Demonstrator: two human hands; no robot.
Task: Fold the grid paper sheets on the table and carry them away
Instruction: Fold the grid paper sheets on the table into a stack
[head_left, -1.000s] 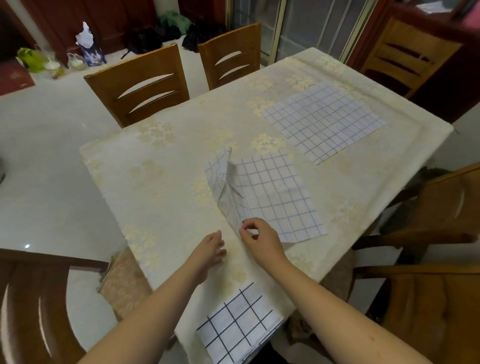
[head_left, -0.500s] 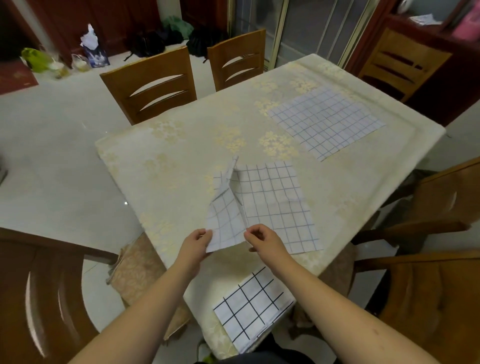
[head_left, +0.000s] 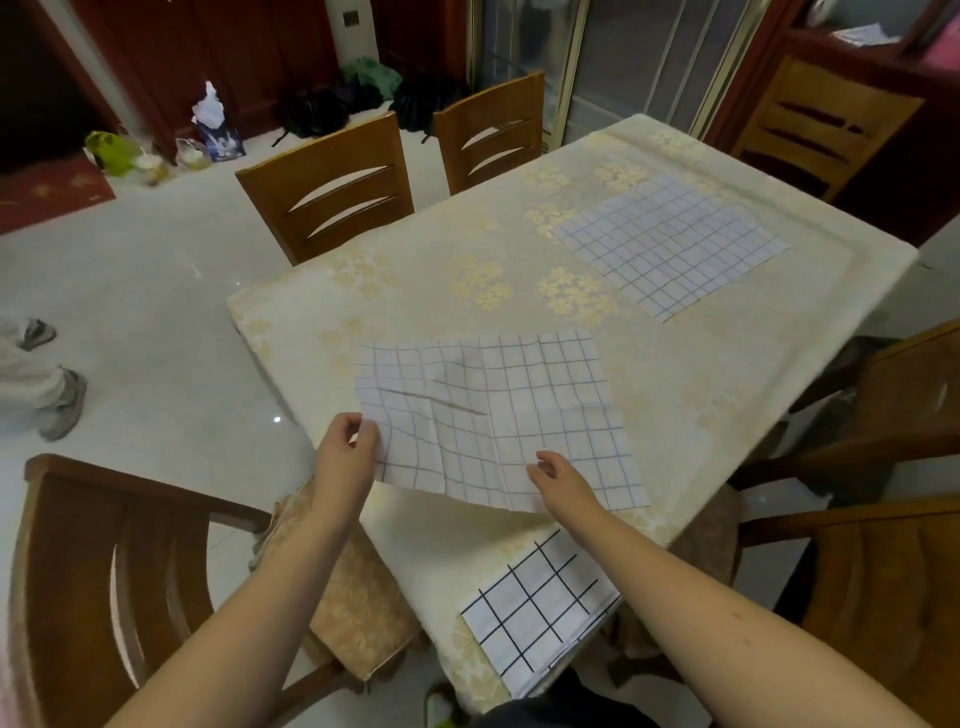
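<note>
Chairs stand around the counter. The left hand pinches the creased, spread sheet; the right hand rests on it, fingers relaxed.

Table in middle, three grid sheets on it: near sheet at the person's edge, far sheet behind it to the right, third sheet nearest, hanging over the table edge. Left hand at near sheet's left corner, right hand on its near edge. Two chairs behind the table.
</note>
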